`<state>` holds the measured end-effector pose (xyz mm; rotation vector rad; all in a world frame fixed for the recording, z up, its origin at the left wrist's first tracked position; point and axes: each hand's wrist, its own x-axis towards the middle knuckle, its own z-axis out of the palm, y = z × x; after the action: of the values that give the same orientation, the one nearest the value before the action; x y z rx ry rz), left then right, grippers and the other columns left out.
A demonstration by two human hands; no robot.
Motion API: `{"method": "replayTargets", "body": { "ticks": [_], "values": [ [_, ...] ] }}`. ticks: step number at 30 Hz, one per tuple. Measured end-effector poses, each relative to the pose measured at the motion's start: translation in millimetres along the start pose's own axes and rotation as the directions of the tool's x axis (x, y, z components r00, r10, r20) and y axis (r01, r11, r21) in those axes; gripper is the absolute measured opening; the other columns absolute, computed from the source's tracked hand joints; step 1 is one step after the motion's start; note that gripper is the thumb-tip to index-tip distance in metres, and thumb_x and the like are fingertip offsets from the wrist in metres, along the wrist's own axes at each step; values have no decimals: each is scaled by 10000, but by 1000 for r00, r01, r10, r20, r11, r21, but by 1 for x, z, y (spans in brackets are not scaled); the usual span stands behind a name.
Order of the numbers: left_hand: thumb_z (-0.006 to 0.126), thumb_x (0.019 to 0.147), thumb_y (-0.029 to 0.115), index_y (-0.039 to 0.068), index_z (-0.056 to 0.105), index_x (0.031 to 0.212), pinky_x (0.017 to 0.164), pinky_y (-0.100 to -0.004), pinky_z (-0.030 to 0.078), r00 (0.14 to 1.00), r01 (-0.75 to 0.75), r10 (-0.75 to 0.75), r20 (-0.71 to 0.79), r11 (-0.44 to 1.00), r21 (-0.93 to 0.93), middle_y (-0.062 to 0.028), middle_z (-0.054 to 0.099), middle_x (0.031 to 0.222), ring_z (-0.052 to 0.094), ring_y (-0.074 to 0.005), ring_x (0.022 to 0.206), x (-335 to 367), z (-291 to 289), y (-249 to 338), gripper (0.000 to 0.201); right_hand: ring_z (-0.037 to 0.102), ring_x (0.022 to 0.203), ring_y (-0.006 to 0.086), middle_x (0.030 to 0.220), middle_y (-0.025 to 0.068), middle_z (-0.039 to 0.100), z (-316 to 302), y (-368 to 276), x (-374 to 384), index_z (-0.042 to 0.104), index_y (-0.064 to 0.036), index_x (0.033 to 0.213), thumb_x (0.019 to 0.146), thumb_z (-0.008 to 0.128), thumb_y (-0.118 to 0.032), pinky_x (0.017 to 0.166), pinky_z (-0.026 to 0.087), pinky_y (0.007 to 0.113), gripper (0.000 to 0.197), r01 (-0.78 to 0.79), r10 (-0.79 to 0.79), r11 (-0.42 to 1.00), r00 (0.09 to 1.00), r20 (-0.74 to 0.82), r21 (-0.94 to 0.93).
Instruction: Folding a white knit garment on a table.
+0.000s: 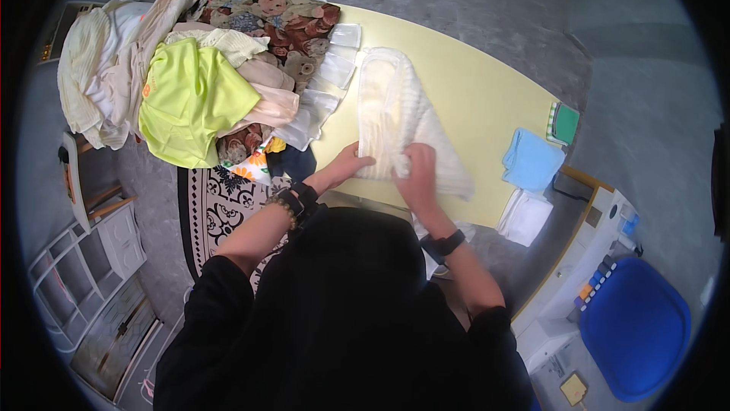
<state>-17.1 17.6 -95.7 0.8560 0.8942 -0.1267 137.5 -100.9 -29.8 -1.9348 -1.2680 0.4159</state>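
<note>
A cream-white fluffy piece of fabric (384,107), ribbed on its right part, lies folded on the pale yellow table; I cannot make out which garment it is. My left hand (344,166) holds its near left corner, the thumb on top and the other fingers partly hidden. At the near edge my right hand (418,175) is closed on a bunched bit of the same fabric. Both hands are low over the table's near side.
A heap of clothes covers the table's left end, with a lime-green garment (190,99) and a bear-patterned brown one (266,8). Folded light-blue cloth (532,158), green cloth (565,123) and white cloth (525,217) lie at the right edge. A blue stool-like seat (639,327) stands lower right.
</note>
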Motion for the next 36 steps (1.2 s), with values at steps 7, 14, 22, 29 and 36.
{"method": "replayTargets", "body": {
  "ticks": [7, 14, 22, 29, 36],
  "values": [
    [584, 909, 119, 67, 449, 1370, 736, -303, 564, 996, 59, -62, -61, 997, -56, -56, 607, 1211, 629, -156, 1012, -7, -4, -15, 483, 481, 1108, 403, 1176, 207, 497, -2, 1, 8, 474, -13, 974, 615, 721, 58, 941, 414, 446, 441, 40, -39, 999, 999, -36, 15],
    [501, 988, 280, 123, 442, 1386, 831, -334, 548, 988, 149, -128, 80, 924, -353, -46, 577, 1266, 599, -183, 1099, -5, -8, -35, 432, 387, 1294, 416, 1352, 225, 415, 70, 2, -42, 482, -6, 1034, 664, 723, -73, 1076, 321, 510, 447, 139, -125, 988, 971, 202, -60],
    [527, 981, 424, 139, 357, 1440, 919, -386, 513, 994, 110, -103, 39, 919, -380, -19, 508, 1356, 534, -194, 1194, -21, -12, -35, 566, 292, 1389, 402, 1459, 238, 346, 58, -1, -38, 513, 30, 1149, 739, 676, -115, 1121, 275, 503, 464, 118, -119, 993, 890, 441, 30],
    [674, 902, 121, 54, 446, 1379, 888, -316, 512, 999, -24, 26, 29, 996, -87, -72, 594, 1239, 581, -152, 1091, -6, -22, -47, 533, 389, 1340, 349, 1394, 166, 472, 34, 35, 13, 545, -33, 1240, 806, 586, -44, 1084, 331, 466, 436, -162, 94, 975, 920, 381, 153],
    [687, 823, 13, 26, 434, 1384, 1022, -329, 407, 970, -241, 241, 23, 955, 171, -91, 576, 1287, 539, -178, 1155, 13, -24, -66, 616, 273, 1413, 337, 1498, 146, 345, 57, 27, 78, 466, -75, 1367, 880, 606, -252, 1104, 282, 531, 537, 345, -193, 876, 891, 410, -337]
  ]
}}
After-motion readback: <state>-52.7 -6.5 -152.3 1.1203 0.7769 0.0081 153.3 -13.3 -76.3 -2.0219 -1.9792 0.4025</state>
